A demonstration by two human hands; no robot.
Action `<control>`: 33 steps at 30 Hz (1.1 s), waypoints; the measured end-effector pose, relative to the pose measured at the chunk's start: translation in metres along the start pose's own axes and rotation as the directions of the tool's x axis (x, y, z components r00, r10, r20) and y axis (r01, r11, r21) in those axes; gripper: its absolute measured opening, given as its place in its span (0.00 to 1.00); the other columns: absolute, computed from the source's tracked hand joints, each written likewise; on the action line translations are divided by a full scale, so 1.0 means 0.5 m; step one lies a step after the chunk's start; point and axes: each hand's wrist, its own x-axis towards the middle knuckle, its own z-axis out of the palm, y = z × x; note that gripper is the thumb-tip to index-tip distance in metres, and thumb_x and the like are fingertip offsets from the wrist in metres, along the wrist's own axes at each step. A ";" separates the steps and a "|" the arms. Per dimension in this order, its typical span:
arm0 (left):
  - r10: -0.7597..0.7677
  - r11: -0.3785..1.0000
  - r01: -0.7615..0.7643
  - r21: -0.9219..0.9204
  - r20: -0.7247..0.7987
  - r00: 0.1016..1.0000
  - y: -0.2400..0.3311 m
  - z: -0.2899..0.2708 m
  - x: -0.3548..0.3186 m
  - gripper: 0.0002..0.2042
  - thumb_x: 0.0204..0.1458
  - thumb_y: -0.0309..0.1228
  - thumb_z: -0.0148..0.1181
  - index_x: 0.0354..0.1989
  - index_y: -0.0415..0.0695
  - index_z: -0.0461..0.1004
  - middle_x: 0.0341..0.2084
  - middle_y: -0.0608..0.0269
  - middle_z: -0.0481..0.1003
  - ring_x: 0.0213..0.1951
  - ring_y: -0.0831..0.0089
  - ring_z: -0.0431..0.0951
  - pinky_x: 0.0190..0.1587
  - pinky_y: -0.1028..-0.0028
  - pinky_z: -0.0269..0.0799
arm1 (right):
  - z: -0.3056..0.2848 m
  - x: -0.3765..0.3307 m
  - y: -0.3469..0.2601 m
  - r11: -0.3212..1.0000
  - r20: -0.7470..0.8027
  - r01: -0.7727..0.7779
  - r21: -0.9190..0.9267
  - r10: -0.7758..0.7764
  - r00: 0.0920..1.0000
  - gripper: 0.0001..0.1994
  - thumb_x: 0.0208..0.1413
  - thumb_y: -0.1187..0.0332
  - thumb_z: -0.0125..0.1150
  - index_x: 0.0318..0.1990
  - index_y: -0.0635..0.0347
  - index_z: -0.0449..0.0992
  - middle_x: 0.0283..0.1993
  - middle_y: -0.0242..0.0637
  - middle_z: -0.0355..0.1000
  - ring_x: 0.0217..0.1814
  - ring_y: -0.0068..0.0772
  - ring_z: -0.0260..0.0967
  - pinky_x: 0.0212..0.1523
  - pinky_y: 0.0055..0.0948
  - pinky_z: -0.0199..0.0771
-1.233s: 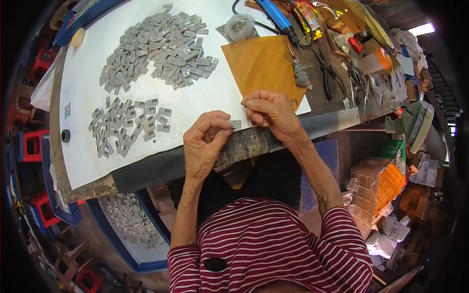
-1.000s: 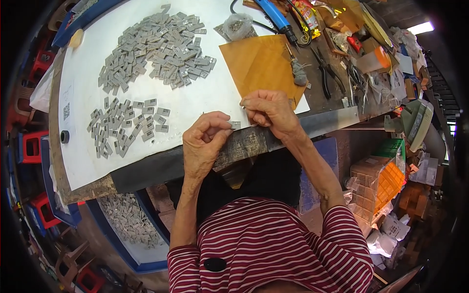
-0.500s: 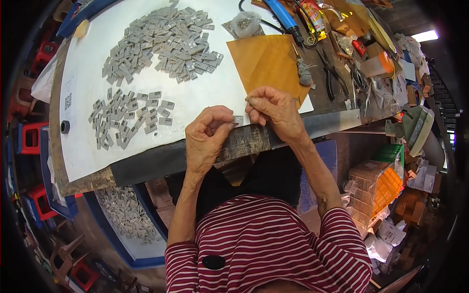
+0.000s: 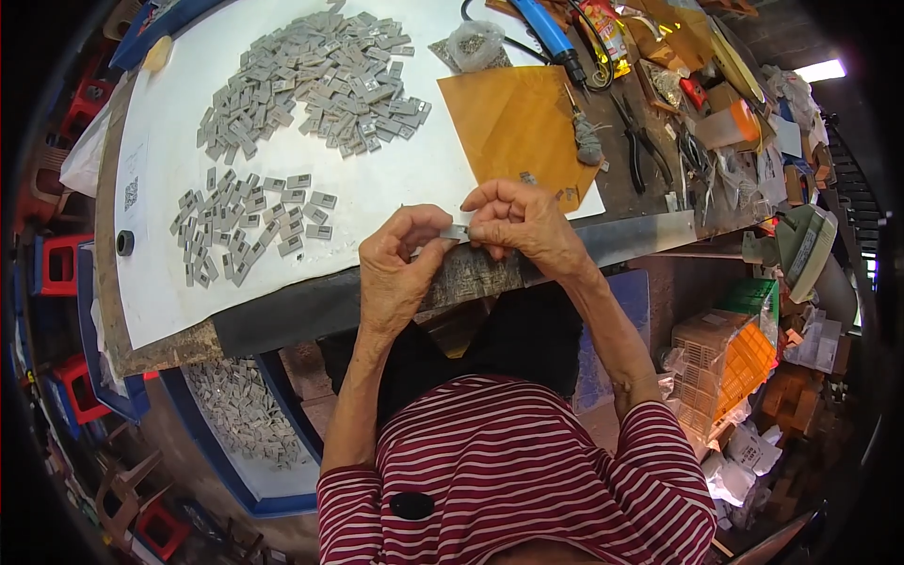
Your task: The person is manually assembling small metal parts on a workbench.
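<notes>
Between thumb and fingers my left hand (image 4: 403,266) grips a small grey rectangular block (image 4: 455,232) just above the table's front edge. The fingertips of my right hand (image 4: 527,229) are pinched together at the block's right end. Whatever tiny part they may hold is hidden. A few small dark pieces (image 4: 527,177) lie on a brown sheet (image 4: 508,118) just beyond my right hand. To the left, a loose group of similar grey blocks (image 4: 254,226) is spread on white paper (image 4: 151,282). Farther back rises a large heap of grey blocks (image 4: 311,80).
A bag of small metal bits (image 4: 471,47), a blue handheld tool (image 4: 546,33) and black-handled pliers (image 4: 643,151) lie at the back right. A blue tray (image 4: 273,499) of grey pieces stands below the table on the left. A black ring (image 4: 124,244) sits near the left edge.
My right hand has come down and left, bringing its fingertips to the block. The small dark pieces on the brown sheet are now uncovered. My left hand has barely moved.
</notes>
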 end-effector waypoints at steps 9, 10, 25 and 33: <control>0.043 0.996 -0.045 0.077 0.032 0.999 -0.001 0.001 0.000 0.07 0.46 0.15 0.54 0.35 0.36 0.71 0.30 0.66 0.73 0.35 0.80 0.75 0.39 0.82 0.70 | -0.005 0.010 -0.001 0.997 0.068 -0.065 -0.043 0.068 0.995 0.10 0.49 0.75 0.59 0.39 0.66 0.70 0.25 0.29 0.69 0.21 0.12 0.63 0.21 0.10 0.63; 0.022 0.999 -0.024 0.040 0.029 0.999 0.001 0.002 0.000 0.07 0.46 0.15 0.54 0.35 0.35 0.71 0.30 0.66 0.73 0.34 0.81 0.74 0.39 0.83 0.70 | -0.003 0.010 -0.002 0.996 0.059 -0.070 -0.054 0.073 0.996 0.10 0.49 0.76 0.59 0.39 0.66 0.70 0.25 0.28 0.69 0.21 0.12 0.63 0.20 0.10 0.63; -0.028 0.998 0.030 -0.059 0.042 0.999 0.004 -0.002 -0.001 0.07 0.47 0.14 0.54 0.35 0.35 0.71 0.28 0.67 0.73 0.32 0.84 0.73 0.35 0.86 0.68 | 0.013 0.015 -0.002 0.999 0.031 -0.012 -0.035 0.013 0.999 0.09 0.47 0.74 0.61 0.36 0.66 0.72 0.23 0.26 0.66 0.21 0.12 0.61 0.20 0.10 0.59; -0.025 0.995 0.027 -0.099 0.025 0.999 0.005 0.001 0.000 0.08 0.46 0.14 0.53 0.35 0.35 0.71 0.29 0.67 0.73 0.32 0.84 0.73 0.36 0.85 0.69 | 0.007 0.015 0.012 0.987 0.058 -0.046 0.151 0.038 0.998 0.07 0.49 0.74 0.61 0.35 0.66 0.72 0.25 0.27 0.67 0.22 0.12 0.60 0.21 0.10 0.57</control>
